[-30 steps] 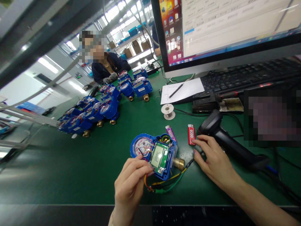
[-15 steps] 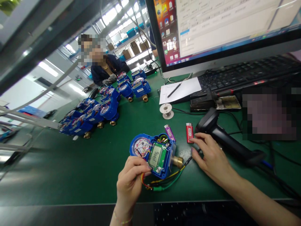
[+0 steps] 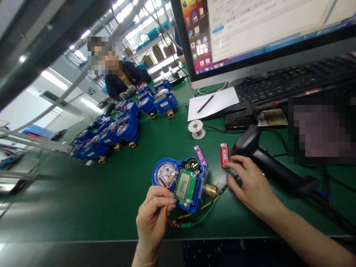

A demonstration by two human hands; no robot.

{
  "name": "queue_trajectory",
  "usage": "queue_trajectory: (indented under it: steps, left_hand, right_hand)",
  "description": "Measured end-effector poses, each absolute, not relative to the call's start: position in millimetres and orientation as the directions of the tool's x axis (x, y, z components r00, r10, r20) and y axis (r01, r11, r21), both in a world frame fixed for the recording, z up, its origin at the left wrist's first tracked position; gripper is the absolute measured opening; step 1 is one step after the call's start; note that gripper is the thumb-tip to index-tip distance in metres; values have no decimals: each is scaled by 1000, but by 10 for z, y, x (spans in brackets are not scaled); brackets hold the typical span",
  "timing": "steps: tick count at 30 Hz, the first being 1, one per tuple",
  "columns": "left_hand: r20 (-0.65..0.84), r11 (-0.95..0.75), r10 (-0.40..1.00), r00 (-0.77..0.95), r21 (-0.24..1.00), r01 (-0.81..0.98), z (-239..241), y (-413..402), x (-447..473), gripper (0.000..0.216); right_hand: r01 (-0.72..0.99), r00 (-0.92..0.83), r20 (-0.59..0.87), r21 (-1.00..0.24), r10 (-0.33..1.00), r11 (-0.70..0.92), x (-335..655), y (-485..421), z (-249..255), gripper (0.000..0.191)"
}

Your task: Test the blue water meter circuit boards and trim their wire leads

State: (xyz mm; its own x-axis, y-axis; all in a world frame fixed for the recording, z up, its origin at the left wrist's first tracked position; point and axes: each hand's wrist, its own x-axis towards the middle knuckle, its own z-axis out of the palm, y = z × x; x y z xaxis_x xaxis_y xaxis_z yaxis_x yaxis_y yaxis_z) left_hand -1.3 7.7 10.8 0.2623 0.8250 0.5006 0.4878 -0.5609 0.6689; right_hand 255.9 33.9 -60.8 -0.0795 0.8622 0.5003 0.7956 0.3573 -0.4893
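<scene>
On the green table (image 3: 111, 200) lies the blue meter (image 3: 183, 182). The right hand (image 3: 251, 185) is loosely spread, the left hand (image 3: 152, 213) pinched at the meter's edge. Beside the right is a red lighter (image 3: 224, 155); the left grips, it seems, coloured wires (image 3: 167, 218).
</scene>
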Motion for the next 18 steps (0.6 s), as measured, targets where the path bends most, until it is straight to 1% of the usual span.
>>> queue_trajectory:
  steps: [4, 10, 16, 18]
  left_hand:
    - [521, -570, 817, 247, 670, 476, 90, 69, -9, 7]
    - [549, -596, 795, 258, 625, 505, 103, 82, 25, 9]
    - [463, -523, 848, 258, 652, 550, 210, 89, 78, 8]
    - [438, -503, 860, 261, 643, 577, 252, 89, 103, 9]
  right_hand:
    - [793, -78, 488, -499, 869, 351, 2564, 340, -620, 23]
    - [782, -73, 477, -518, 876, 347, 2568, 335, -613, 23]
    - [780, -74, 470, -522, 879, 345, 2563, 328, -605, 23]
    - [777, -72, 464, -528, 883, 341, 2566, 327, -599, 23]
